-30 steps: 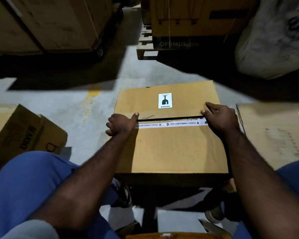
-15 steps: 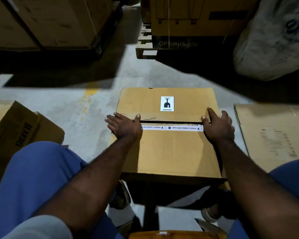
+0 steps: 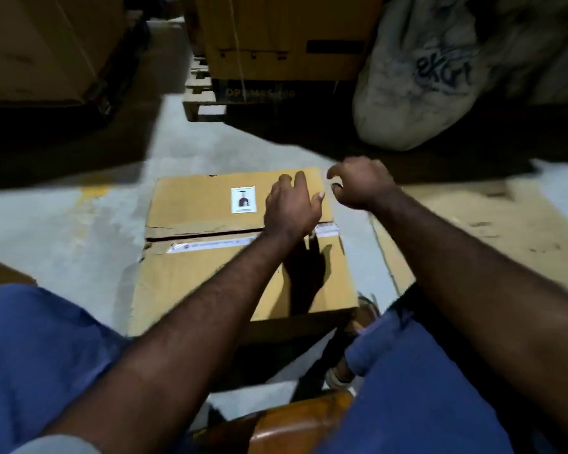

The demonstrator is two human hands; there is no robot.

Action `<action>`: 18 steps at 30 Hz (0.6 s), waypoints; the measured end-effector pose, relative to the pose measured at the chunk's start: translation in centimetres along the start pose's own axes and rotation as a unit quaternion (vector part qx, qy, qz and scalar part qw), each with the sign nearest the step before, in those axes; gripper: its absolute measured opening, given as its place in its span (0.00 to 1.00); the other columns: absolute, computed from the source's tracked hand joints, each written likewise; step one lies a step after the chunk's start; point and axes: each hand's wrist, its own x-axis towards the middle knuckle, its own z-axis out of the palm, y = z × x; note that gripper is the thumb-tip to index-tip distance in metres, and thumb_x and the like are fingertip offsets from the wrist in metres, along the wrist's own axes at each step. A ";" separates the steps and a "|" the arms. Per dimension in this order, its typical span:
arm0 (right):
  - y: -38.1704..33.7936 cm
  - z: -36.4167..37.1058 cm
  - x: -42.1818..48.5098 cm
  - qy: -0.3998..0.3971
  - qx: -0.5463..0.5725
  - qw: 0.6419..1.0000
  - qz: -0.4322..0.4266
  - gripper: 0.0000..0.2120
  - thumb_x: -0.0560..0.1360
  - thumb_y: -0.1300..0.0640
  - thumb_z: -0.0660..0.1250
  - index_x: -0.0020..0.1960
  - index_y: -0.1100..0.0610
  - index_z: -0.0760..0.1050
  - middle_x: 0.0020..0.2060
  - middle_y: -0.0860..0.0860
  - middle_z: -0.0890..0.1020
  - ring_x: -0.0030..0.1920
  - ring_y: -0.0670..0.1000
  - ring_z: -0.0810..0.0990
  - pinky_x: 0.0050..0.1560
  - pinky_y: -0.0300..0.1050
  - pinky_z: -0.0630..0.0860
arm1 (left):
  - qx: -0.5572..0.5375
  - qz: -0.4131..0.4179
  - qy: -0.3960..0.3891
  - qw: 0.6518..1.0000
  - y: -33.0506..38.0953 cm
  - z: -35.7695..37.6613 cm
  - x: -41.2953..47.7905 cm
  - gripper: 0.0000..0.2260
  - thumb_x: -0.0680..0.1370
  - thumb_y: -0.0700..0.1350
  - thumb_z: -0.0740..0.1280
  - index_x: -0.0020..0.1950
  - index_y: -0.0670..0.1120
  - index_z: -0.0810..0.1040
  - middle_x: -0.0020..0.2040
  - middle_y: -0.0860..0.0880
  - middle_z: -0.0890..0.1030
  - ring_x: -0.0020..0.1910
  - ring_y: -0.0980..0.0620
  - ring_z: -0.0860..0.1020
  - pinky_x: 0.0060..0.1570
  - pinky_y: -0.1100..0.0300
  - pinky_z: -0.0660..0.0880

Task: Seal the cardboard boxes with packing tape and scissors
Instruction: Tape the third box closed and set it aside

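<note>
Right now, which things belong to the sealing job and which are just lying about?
Job: cardboard box, tape strip beside its seam, left hand, right hand, both holding nothing.
Lying about: white sack, wooden pallet, flat cardboard sheet, large carton.

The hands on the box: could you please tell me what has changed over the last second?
Both hands came off the tape strip. The left hand swung rightward across the box; the right hand lifted toward its far right corner, holding nothing. The strip and fragile label stayed put.
</note>
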 end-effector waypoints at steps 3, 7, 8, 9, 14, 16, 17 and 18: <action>5.7 -4.0 -1.3 -0.049 -0.023 0.999 0.001 0.12 0.77 0.51 0.65 0.58 0.48 0.80 0.57 0.55 0.82 0.57 0.59 0.80 0.53 0.50 0.76 | -0.064 0.022 -0.030 0.997 6.1 1.0 0.3 0.22 0.81 0.53 0.65 0.71 0.43 0.69 0.66 0.38 0.72 0.65 0.36 0.71 0.62 0.46 0.71; 14.0 -5.3 -4.2 -0.086 -0.019 0.993 0.076 0.10 0.77 0.51 0.67 0.57 0.48 0.81 0.54 0.52 0.83 0.52 0.57 0.81 0.51 0.52 0.80 | -0.151 0.044 -0.090 0.983 12.8 4.7 0.0 0.21 0.81 0.49 0.66 0.71 0.42 0.69 0.66 0.37 0.71 0.66 0.36 0.72 0.63 0.46 0.72; 15.8 -4.6 -5.0 -0.081 -0.006 0.992 0.094 0.11 0.77 0.50 0.67 0.59 0.47 0.81 0.56 0.52 0.83 0.53 0.56 0.82 0.52 0.53 0.80 | -0.161 0.052 -0.110 0.979 14.1 6.0 -0.2 0.20 0.81 0.48 0.66 0.71 0.42 0.69 0.66 0.37 0.71 0.66 0.36 0.72 0.64 0.45 0.72; 17.4 -3.3 -5.9 -0.077 0.008 0.991 0.109 0.13 0.78 0.50 0.66 0.61 0.47 0.80 0.57 0.51 0.83 0.54 0.56 0.82 0.53 0.53 0.80 | -0.164 0.061 -0.132 0.976 15.3 7.6 -0.4 0.20 0.81 0.47 0.66 0.71 0.42 0.69 0.66 0.38 0.71 0.66 0.37 0.71 0.64 0.45 0.73; 22.8 8.1 -10.4 -0.087 0.088 0.978 0.170 0.13 0.78 0.51 0.64 0.61 0.46 0.80 0.55 0.48 0.85 0.53 0.53 0.82 0.53 0.52 0.80 | -0.116 0.086 -0.249 0.958 18.1 17.9 -1.9 0.20 0.79 0.43 0.66 0.70 0.43 0.68 0.64 0.39 0.71 0.64 0.37 0.72 0.57 0.47 0.73; 23.8 13.8 -12.6 -0.100 0.117 0.968 0.200 0.13 0.78 0.51 0.64 0.61 0.45 0.80 0.54 0.47 0.85 0.53 0.54 0.82 0.52 0.51 0.80 | -0.100 0.074 -0.301 0.946 17.7 22.4 -2.5 0.21 0.79 0.42 0.66 0.71 0.43 0.67 0.63 0.38 0.71 0.63 0.35 0.73 0.57 0.46 0.75; 24.0 16.6 -13.9 -0.110 0.128 0.961 0.217 0.13 0.78 0.50 0.64 0.61 0.44 0.80 0.53 0.46 0.85 0.53 0.54 0.83 0.52 0.51 0.80 | -0.094 0.061 -0.326 0.939 17.3 24.5 -2.8 0.20 0.79 0.41 0.65 0.71 0.42 0.67 0.63 0.37 0.71 0.62 0.35 0.74 0.58 0.44 0.76; 24.0 19.4 -15.1 -0.123 0.140 0.953 0.237 0.13 0.78 0.50 0.64 0.61 0.43 0.79 0.53 0.45 0.85 0.53 0.55 0.83 0.51 0.51 0.79 | -0.087 0.044 -0.351 0.931 16.7 26.5 -3.1 0.20 0.78 0.39 0.64 0.70 0.42 0.68 0.63 0.37 0.71 0.62 0.34 0.74 0.58 0.43 0.76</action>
